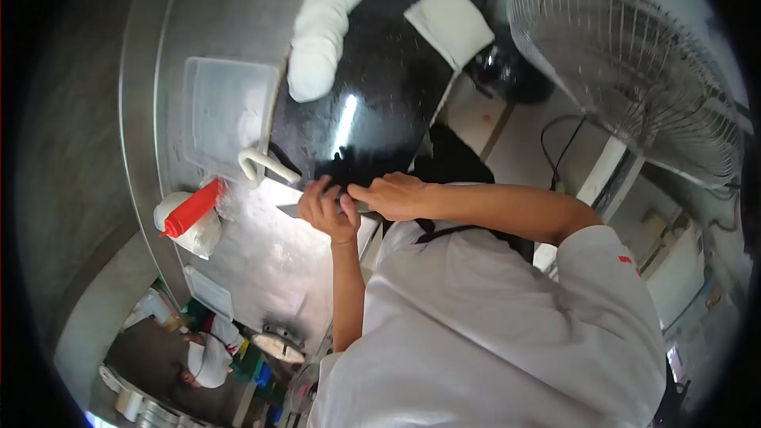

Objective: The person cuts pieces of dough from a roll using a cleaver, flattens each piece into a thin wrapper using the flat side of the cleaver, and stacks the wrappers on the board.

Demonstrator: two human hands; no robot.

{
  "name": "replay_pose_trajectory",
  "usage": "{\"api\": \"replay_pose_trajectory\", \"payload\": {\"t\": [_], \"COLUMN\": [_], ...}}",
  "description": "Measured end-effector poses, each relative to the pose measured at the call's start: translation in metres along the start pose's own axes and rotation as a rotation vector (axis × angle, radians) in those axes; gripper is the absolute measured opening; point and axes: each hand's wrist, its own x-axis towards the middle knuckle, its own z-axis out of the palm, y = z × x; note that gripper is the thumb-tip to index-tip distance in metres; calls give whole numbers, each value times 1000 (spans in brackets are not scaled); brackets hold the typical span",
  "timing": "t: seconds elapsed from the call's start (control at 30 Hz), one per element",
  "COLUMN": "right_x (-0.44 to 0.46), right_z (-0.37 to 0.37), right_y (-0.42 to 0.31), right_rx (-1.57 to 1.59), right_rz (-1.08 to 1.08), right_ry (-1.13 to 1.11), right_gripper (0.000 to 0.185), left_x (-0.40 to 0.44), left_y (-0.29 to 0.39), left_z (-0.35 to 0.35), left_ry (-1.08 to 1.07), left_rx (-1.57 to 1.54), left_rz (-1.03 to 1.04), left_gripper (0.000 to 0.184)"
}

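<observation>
My left hand [326,210] is over the near edge of the black board [380,71], fingers apart and slightly blurred. Right beside it, my right hand [396,195] is closed, its index finger reaching toward the left hand; what it grips is hidden. A flat grey metal piece [290,209], perhaps a blade, shows beneath the left hand. Left of my hands lies a bent white dough strip [273,165]. A row of overlapping white rounds [319,36] rests on the board's far left part, and a pale square sheet [450,25] lies at its right edge.
A clear plastic tray [226,111] sits on the metal counter [269,269] at left. Near it, a red bottle [192,208] lies across a white bag [198,234]. A large wire-caged fan [626,71] stands at right. Another person [210,358] is at lower left.
</observation>
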Motion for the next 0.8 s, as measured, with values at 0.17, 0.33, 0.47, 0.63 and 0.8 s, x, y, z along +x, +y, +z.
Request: {"api": "replay_pose_trajectory", "payload": {"t": [0.17, 0.33, 0.47, 0.63, 0.8], "right_x": [23, 56, 81, 74, 66], "right_z": [-71, -125, -178, -318, -358], "right_y": [9, -1, 19, 155, 199], "right_rx": [219, 639, 490, -498, -527], "right_rz": [-43, -29, -119, 659, 946], "right_ry": [612, 816, 917, 1334, 984], "right_gripper": [28, 22, 26, 52, 53], "left_x": [58, 128, 157, 189, 208], "left_y": [49, 96, 72, 35, 5], "left_z": [4, 20, 57, 65, 57], "left_ry": [366, -495, -483, -503, -552], "left_rx": [-252, -1420, -1276, -1112, -922], "left_rz": [-288, -1220, -1006, -957, -882], "left_gripper": [59, 57, 56, 59, 60]}}
